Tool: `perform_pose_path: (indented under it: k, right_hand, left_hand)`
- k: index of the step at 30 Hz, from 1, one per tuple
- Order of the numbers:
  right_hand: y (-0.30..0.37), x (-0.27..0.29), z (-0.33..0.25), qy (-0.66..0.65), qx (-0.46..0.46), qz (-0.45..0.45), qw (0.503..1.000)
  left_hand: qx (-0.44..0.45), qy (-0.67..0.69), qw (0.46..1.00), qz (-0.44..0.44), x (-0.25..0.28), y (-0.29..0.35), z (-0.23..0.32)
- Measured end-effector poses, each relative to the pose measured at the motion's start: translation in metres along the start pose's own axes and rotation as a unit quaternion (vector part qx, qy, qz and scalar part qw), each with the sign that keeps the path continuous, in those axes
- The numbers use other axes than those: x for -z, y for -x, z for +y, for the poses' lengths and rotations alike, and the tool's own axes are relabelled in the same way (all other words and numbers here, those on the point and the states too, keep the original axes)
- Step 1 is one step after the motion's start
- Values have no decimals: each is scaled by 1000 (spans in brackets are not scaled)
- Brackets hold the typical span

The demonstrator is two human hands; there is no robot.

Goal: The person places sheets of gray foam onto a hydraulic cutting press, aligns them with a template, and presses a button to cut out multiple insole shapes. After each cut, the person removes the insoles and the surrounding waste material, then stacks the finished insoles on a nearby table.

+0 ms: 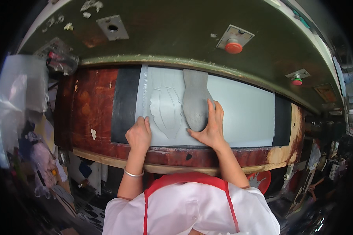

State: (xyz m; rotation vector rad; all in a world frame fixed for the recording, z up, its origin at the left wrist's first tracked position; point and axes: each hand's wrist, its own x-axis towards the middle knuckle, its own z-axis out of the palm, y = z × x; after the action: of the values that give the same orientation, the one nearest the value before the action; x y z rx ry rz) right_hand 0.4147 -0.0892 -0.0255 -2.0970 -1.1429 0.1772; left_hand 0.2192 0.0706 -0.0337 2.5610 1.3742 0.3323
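A pale grey sheet (241, 109) lies on a dark mat across the wooden table. My left hand (139, 134) is closed at the sheet's left edge, fingers curled and the thumb on top. Right of it, a shape with several notches and lines (167, 113) shows in the sheet; I cannot tell whether it is cut or pressed. Next to that lies a darker grey flat piece (195, 94), narrow-waisted and rounded at its near end. My right hand (211, 126) grips this near end, with the thumb at the tip and fingers along the right edge.
Beyond the table stands a green machine front with a red push button (233, 46) and a smaller red-green button (297, 80). The black mat (125, 103) shows past the sheet. Clear plastic (21, 88) hangs at left; a red basin (261, 181) sits below the table at right.
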Motion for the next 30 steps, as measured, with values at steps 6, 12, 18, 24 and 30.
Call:
perform_pose_path:
  k: [6,12,18,24,30]
  right_hand:
    - [-96,124,78,-73,-148,398,902]
    - [-158,192,123,118,-101,439,885]
    - [-151,178,133,114,-87,447,883]
    - [-75,137,134,-54,-106,413,903]
    - [17,84,86,86,-37,77,993]
  left_hand:
    - [-23,100,994,43,2,-26,4]
    - [-74,130,988,25,-21,-44,21]
    - [-46,178,982,47,-27,-99,34]
    - [-107,164,976,96,-39,-84,23]
    - [-49,208,961,174,-50,-66,20]
